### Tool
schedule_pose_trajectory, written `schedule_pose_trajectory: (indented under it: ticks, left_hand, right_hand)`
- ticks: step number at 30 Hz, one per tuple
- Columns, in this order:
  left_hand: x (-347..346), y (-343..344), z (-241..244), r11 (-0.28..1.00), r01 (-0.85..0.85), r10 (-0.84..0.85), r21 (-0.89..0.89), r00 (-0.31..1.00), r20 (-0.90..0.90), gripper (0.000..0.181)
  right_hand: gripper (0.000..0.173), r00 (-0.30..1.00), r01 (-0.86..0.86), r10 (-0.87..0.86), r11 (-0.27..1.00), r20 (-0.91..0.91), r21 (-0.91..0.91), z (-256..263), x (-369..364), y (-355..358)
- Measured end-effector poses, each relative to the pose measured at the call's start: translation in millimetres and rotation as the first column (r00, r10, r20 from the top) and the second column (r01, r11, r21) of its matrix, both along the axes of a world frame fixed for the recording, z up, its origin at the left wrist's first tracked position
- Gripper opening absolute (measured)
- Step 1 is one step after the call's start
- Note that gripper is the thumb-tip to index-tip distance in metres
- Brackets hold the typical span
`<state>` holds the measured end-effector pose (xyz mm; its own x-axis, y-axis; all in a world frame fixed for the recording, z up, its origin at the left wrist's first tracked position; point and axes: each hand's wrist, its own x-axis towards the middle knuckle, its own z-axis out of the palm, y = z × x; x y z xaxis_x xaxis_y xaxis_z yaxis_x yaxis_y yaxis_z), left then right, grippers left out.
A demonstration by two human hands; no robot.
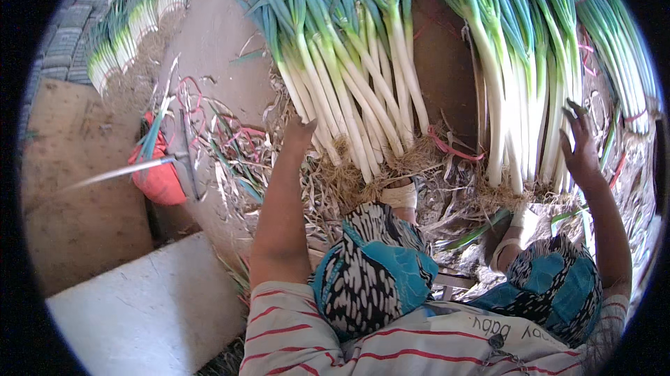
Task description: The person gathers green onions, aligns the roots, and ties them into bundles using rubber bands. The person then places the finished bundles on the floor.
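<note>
Before me lies a loose pile of long green onions (356, 88), white stalks and roots towards me, green leaves pointing away. My left hand (300, 132) is against the lower left side of this pile; its fingers are partly hidden, so I cannot tell whether it grips a stalk. A second group of thick green onions (515, 109) stands to the right, with its roots near my foot. My right hand (580, 146) is at the right side of that group, fingers apart, with nothing held in it.
Tied bundles of green onions lie at the far right (620, 57) and upper left (131, 28). Pink twine (455, 151) and dry husks (241, 166) litter the floor. A red bag (159, 182), a brown board (78, 193) and a white panel (146, 303) are at left.
</note>
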<state>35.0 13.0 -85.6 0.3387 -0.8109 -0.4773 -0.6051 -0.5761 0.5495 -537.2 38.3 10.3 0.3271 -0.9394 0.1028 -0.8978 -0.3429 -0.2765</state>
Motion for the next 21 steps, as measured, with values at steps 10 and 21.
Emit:
schedule_pose_trajectory:
  ticks: [10,21]
  left_hand:
    - [0,3,-64,0.952,-0.305,0.302,0.038,0.95,0.076,0.097]
    - [47,-7,-63,0.941,-0.303,0.338,0.15,0.814,-0.472,0.089]
  right_hand:
    - [0.033,0.729,-0.684,0.521,0.586,0.444,0.434,-11,235,6]
    - [0.051,0.813,-0.13,-0.374,0.631,0.447,0.765,-171,389,-26]
